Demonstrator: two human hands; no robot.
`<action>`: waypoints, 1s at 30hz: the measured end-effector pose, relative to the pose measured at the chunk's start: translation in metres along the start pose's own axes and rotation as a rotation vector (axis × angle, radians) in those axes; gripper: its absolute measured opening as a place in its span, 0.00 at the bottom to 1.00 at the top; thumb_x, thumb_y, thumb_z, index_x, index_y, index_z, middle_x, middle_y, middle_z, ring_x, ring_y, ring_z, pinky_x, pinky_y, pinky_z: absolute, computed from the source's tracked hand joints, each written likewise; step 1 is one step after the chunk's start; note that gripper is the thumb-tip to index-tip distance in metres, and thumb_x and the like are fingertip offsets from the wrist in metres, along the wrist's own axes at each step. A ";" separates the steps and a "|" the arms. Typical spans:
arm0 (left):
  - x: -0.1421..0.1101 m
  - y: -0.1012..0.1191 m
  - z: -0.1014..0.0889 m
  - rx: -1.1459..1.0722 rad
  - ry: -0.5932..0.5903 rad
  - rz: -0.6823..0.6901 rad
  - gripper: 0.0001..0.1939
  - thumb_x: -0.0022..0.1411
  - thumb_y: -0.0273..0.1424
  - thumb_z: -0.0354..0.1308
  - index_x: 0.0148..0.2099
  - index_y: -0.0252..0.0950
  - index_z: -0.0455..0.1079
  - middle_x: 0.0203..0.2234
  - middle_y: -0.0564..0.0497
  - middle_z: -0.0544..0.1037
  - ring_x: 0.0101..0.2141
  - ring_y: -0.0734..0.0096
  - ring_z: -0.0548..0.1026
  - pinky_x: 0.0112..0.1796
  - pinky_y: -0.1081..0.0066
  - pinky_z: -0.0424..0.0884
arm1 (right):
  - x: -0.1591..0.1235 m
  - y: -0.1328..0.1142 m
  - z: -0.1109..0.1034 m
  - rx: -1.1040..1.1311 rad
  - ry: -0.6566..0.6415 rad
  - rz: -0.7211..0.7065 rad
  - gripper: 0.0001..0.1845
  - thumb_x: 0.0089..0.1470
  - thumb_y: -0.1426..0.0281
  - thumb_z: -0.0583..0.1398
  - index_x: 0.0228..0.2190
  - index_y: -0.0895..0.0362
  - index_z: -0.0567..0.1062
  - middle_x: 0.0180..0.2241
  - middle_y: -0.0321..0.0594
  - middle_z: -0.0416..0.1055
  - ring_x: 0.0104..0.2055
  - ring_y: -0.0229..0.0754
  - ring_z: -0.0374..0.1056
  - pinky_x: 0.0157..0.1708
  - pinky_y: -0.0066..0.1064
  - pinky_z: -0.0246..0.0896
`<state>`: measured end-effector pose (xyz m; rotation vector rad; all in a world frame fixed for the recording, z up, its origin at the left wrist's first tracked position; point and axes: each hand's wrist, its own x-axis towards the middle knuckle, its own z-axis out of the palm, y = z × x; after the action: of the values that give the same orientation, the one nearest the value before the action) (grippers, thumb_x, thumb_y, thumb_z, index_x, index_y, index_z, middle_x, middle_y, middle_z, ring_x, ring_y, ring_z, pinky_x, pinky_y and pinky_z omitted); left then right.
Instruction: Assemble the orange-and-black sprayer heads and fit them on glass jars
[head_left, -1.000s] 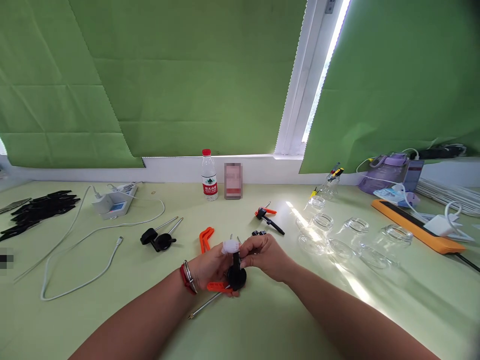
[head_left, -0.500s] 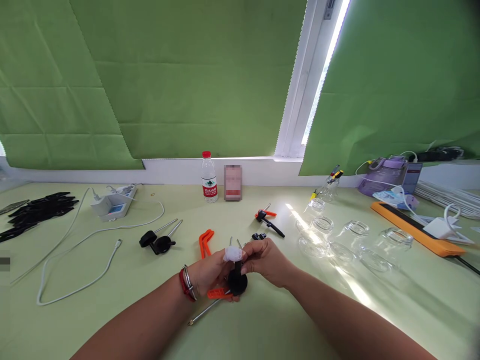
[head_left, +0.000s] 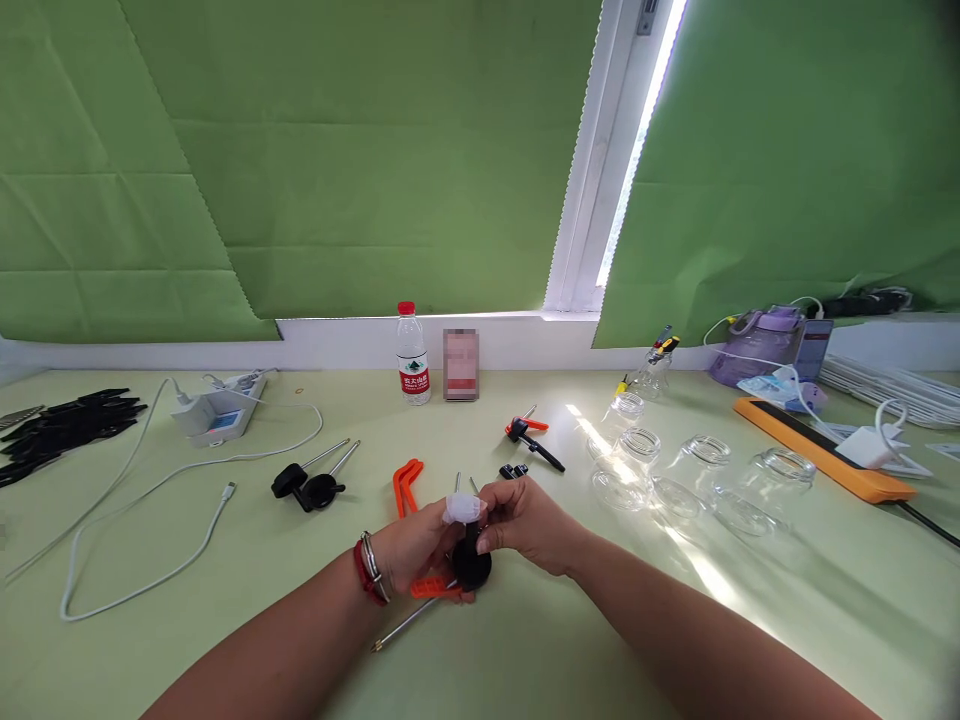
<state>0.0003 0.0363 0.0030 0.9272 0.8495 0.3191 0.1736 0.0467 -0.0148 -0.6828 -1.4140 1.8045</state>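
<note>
My left hand (head_left: 418, 545), with white wrapping on one digit, is closed around a black round-headed part with a metal rod (head_left: 472, 565). An orange piece (head_left: 437, 588) sticks out below that hand beside the rod, which points to the lower left. My right hand (head_left: 525, 525) pinches the upper black stem of the same part. Behind the hands, thin metal rod ends show, and small black pieces (head_left: 514, 471) lie just beyond. An orange bent handle (head_left: 406, 484) rests left of them. Fingers hide much of the joint between the pieces.
Two black round-headed parts with rods (head_left: 319, 488) lie left, near a white cable (head_left: 202, 545). A black-and-orange assembly (head_left: 536, 442), glass jars (head_left: 701, 465) and an orange power strip (head_left: 825, 450) are right. A water bottle (head_left: 413, 365) and phone (head_left: 460, 365) stand behind.
The view has shifted slightly, so everything sits a little further left. Both hands keep the same grip on the black part, with hardly any visible movement.
</note>
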 end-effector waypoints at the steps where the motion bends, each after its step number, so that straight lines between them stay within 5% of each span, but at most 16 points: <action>1: 0.000 -0.001 -0.001 -0.001 -0.002 -0.005 0.26 0.44 0.54 0.54 0.32 0.35 0.65 0.20 0.51 0.71 0.20 0.67 0.73 0.26 0.68 0.66 | 0.000 0.000 0.000 0.004 0.002 0.003 0.15 0.29 0.71 0.72 0.22 0.59 0.75 0.24 0.33 0.70 0.29 0.36 0.65 0.32 0.29 0.61; 19: -0.002 -0.001 -0.001 0.027 0.015 0.018 0.27 0.46 0.55 0.54 0.36 0.35 0.64 0.22 0.49 0.73 0.21 0.65 0.73 0.24 0.69 0.64 | -0.003 -0.002 -0.003 0.001 -0.050 -0.032 0.11 0.38 0.71 0.69 0.29 0.58 0.79 0.30 0.35 0.72 0.34 0.36 0.67 0.39 0.32 0.62; 30: -0.002 -0.001 0.001 0.019 -0.010 0.042 0.22 0.49 0.51 0.53 0.35 0.36 0.64 0.22 0.51 0.71 0.21 0.67 0.72 0.24 0.70 0.65 | -0.001 -0.001 -0.006 -0.094 -0.037 -0.071 0.07 0.38 0.74 0.69 0.25 0.58 0.78 0.30 0.35 0.70 0.34 0.37 0.67 0.37 0.31 0.63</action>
<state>-0.0002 0.0341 0.0036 0.9644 0.8260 0.3436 0.1793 0.0491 -0.0158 -0.6415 -1.5367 1.7131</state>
